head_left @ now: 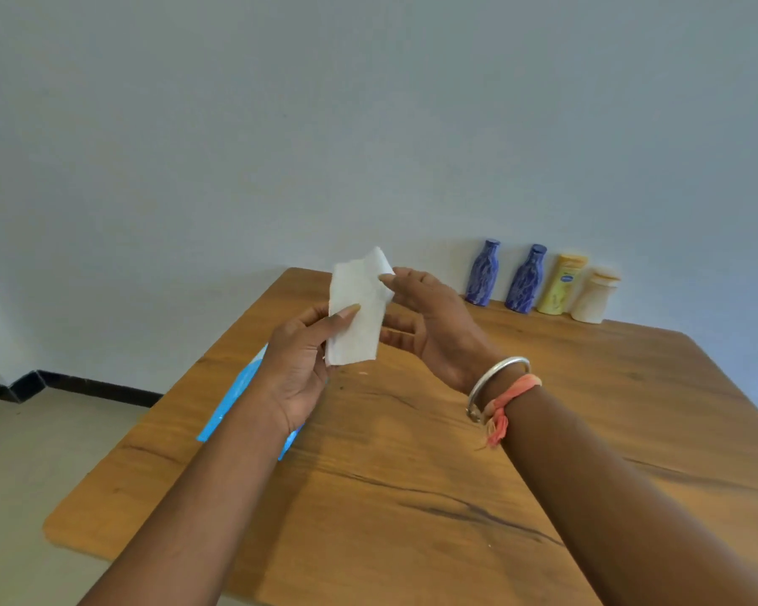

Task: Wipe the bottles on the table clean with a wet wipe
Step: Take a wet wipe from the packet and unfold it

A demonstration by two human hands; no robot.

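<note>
A white wet wipe [359, 308] is held up above the wooden table [412, 496], folded lengthwise. My left hand [300, 365] pinches its lower left part with the thumb on top. My right hand [429, 321] pinches its upper right edge. Several bottles stand in a row at the table's far edge against the wall: two blue patterned ones [482, 273] [527, 279], a yellow one [562, 284] and a cream one [595, 296]. Both hands are well short of the bottles.
A blue wipe packet [237, 400] lies on the table under my left forearm, mostly hidden. A pale wall rises just behind the bottles. Grey floor shows to the left of the table.
</note>
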